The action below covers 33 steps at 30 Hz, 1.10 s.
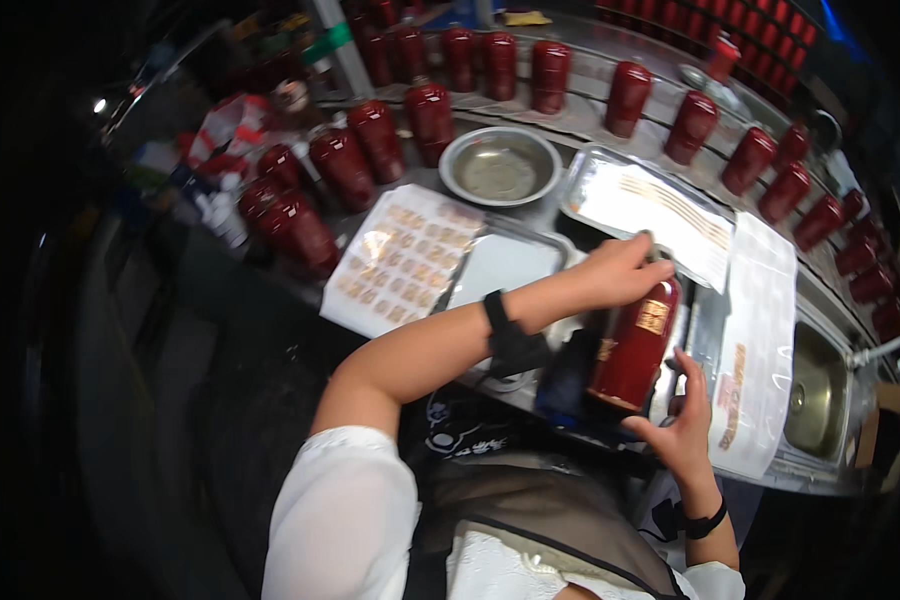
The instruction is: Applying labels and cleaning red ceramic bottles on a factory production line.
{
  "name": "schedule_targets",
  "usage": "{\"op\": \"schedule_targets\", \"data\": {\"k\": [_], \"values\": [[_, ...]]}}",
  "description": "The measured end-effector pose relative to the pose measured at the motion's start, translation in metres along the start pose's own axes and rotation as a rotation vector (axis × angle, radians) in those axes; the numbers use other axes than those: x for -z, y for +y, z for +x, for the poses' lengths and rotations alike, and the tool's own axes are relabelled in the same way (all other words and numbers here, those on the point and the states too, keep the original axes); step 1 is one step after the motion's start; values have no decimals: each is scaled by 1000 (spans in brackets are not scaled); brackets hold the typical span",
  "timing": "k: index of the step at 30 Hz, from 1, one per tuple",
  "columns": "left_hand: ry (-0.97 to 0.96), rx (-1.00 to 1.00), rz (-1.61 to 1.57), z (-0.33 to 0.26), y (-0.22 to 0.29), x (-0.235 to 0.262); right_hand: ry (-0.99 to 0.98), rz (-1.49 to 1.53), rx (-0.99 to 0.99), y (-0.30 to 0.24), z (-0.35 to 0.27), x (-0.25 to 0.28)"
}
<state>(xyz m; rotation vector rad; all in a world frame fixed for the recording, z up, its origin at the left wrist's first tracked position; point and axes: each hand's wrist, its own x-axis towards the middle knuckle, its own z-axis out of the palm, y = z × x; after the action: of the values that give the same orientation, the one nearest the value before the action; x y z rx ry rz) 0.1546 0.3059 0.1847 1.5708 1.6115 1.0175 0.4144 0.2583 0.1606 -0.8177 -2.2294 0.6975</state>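
A glossy dark red bottle (632, 350) with gold square decals is tilted in front of me, its neck toward the far side. My left hand (625, 272) reaches across and closes around its neck. Beside the bottle's base, my right hand (682, 415) is open, thumb and fingers spread in a curve; contact with the glass cannot be made out. Under the bottle lies dark blue cloth (568, 385). Left of it are a shallow tray (505, 268) with a pale inside and a sheet of small gold decals (395, 265).
A metal bowl (500, 165) and a tray with gold strips (650, 195) stand beyond my hands. Red bottles (550, 78) line the back in a curve; several more (300, 235) crowd the left. To the right are a long white sheet (760, 330) and a sink (815, 385).
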Motion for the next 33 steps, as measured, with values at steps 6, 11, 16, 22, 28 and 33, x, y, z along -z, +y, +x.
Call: {"op": "schedule_targets", "data": {"k": [6,11,16,22,28,33], "values": [[82,123,-49,16,2,-15,21,288,-142,-42,12,-35],[41,58,-159,-47,10,42,-164,510,-182,-78,-19,-19],[43,6,-139,-213,17,168,-477,251,398,-132,18,-44],[715,238,550,-442,65,257,-722,228,246,-180,54,-96],[1255,941,1232,-609,-16,363,-603,168,102,-182,45,-97],[1295,1367,1264,-716,-118,433,-485,51,-78,-158,40,-92]]}}
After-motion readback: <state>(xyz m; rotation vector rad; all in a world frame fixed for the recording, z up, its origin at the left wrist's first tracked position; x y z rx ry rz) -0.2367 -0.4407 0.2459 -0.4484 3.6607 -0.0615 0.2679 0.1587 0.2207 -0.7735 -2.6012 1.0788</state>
